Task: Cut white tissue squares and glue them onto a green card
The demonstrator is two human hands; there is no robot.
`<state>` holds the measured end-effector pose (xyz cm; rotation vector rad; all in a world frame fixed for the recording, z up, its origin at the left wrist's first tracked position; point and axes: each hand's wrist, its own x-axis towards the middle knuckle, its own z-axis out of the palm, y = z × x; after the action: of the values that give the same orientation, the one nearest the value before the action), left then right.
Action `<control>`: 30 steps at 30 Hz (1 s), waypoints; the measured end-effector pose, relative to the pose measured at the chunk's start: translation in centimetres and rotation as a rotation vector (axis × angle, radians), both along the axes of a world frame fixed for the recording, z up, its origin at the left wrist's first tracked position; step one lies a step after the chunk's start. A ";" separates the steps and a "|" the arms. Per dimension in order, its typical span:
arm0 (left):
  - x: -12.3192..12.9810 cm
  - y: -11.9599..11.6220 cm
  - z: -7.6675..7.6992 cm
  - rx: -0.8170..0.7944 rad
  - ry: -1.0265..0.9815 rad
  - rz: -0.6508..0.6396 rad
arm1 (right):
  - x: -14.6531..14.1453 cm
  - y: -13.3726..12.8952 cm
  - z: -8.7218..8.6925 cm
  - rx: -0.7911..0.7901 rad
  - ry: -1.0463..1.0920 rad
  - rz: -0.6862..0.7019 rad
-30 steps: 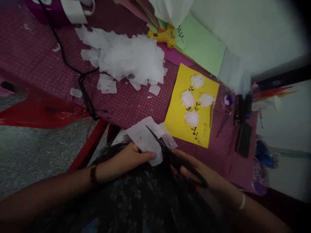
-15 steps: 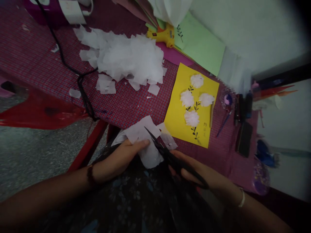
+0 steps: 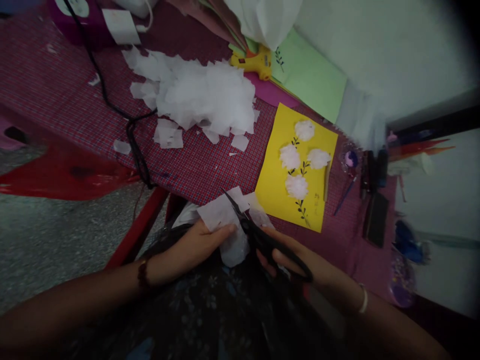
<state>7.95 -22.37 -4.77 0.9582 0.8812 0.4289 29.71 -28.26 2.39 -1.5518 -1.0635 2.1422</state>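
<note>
My left hand [image 3: 204, 245] pinches a sheet of thin white paper [image 3: 216, 213] over my lap, thumb on top. In my right hand [image 3: 283, 252] is a pair of black scissors [image 3: 258, 236], my fingers through the handles. The blades reach across the paper, pointing up and left, just beyond my left thumb. Another piece of white paper [image 3: 258, 210] lies at the table edge beside the scissors. On the table ahead rests a heap of cut white paper pieces [image 3: 206, 95]. A yellow card [image 3: 272, 175] with several white paper flowers [image 3: 296, 186] and drawn stems lies to the right.
A yellow glue gun [image 3: 252, 62] lies by a green sheet [image 3: 311, 70] at the back. Its surroundings include a black cable [image 3: 131, 135] and a purple power socket [image 3: 77, 22] at left. Pens, a brush [image 3: 345, 196] and a dark phone-like slab [image 3: 376, 220] lie at right.
The scissors and right hand have moved slightly left, with the blades further across the paper. The whole view has shifted a little. Both hands keep their hold.
</note>
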 end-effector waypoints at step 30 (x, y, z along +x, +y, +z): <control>-0.6 0.6 1.6 -0.321 -0.125 0.403 | 2.4 0.3 2.2 0.196 -0.143 0.065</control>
<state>7.35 -21.76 -3.20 0.4516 0.9950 0.6599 32.16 -27.94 4.55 -1.6159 -1.3430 1.9236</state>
